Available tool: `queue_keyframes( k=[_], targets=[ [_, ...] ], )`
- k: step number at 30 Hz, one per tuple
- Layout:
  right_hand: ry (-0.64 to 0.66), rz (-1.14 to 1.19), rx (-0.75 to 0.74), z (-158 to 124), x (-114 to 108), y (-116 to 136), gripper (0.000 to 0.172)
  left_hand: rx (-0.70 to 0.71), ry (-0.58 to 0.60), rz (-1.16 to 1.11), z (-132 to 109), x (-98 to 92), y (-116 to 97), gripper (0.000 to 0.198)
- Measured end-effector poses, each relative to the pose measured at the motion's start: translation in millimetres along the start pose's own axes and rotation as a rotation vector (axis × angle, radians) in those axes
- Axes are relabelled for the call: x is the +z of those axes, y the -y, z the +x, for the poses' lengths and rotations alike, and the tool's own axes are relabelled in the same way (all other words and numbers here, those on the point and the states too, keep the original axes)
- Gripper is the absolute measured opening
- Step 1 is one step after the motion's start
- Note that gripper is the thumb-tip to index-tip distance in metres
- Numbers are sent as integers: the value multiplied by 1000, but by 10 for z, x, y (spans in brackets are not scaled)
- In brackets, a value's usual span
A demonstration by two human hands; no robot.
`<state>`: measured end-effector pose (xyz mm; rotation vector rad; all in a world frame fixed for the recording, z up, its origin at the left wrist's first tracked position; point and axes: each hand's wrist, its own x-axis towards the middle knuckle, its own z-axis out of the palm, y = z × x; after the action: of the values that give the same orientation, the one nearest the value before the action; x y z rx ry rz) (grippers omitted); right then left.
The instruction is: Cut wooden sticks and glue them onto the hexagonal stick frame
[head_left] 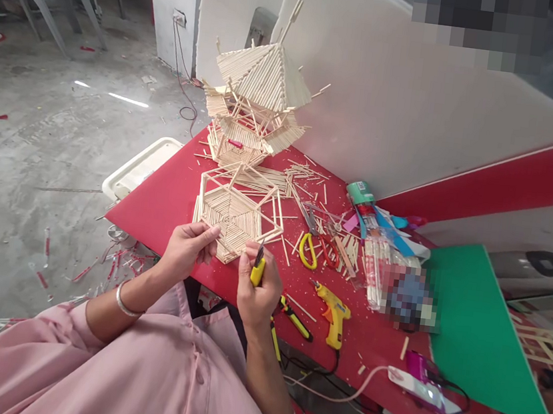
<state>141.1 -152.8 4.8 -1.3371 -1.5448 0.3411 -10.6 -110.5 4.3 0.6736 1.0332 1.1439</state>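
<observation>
In my right hand (258,292) is a yellow utility knife (257,270), gripped with its dark tip pointing up. My left hand (188,250) is closed, thumb and forefinger pinched together at the near edge of a hexagonal stick base (229,218). Whatever lies in that pinch is too small to make out. The base has a floor of thin wooden sticks and an open stick frame standing around its rim. Behind it rises a tiered pagoda model (262,77) of the same sticks, with sloping roofs.
Loose sticks (305,177) lie scattered over the red table (151,198). To the right are scissors (308,251), a yellow glue gun (336,314), pliers with black-yellow handles (297,320) and bagged sticks (374,273). A power strip (415,390) with cords sits near a green board (488,327).
</observation>
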Motion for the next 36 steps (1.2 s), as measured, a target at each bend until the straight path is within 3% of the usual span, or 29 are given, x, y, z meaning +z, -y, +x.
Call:
queue_keyframes(
  k=[36],
  targets=[
    [11, -55, 18, -43, 1, -34, 19, 22, 62, 10, 21, -44, 30, 42]
  ],
)
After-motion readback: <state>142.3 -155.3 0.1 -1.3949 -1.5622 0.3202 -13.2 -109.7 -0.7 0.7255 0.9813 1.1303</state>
